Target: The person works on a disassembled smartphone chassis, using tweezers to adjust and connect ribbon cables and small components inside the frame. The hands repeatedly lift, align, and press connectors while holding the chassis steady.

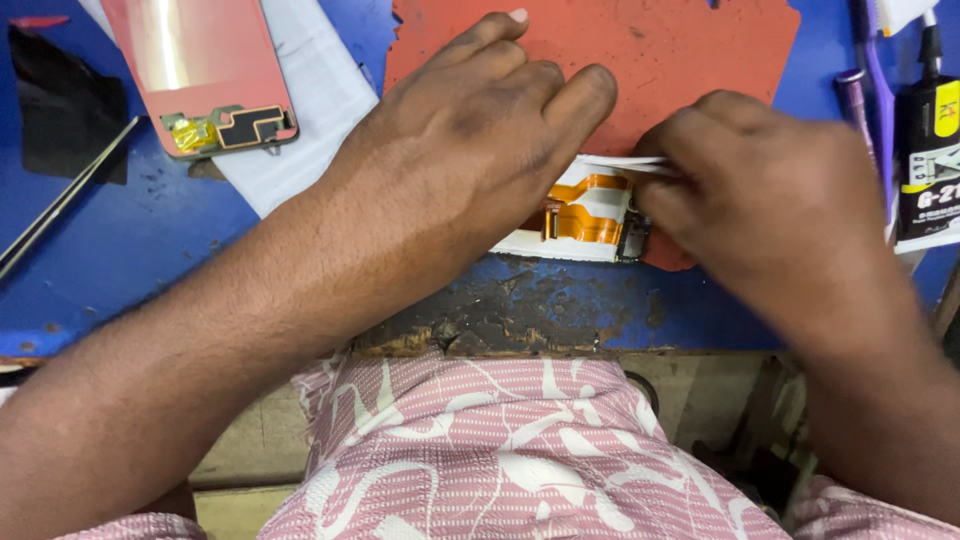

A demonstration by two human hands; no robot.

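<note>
A person's two hands worked over a phone display assembly (585, 215) that lay on a red-orange mat (690, 50) near the front edge of a worn blue workbench (120, 250). The left hand (470, 130) lay flat and spread across the left part of the assembly, pressing it down, so most of the panel was hidden beneath the palm. The right hand (770, 195) was curled just to the right, its fingertips pinched on a thin white strip (625, 163) at the assembly's far edge. Between the two hands showed an orange flex cable (585, 210) folded over the white back of the panel.

At far left, well apart from the hands, a second display panel with a pink sheen (195, 70) rested partly on a white sheet (300, 110), with a gold-and-black flex at its near end. A slim metal tool (65, 200) lay aslant on the bench at left beside a black scrap (65, 105). At far right stood a black tube of adhesive (928, 150) and a purple-handled tool (880, 90). A pink patterned shirt (500, 450) filled the near foreground.
</note>
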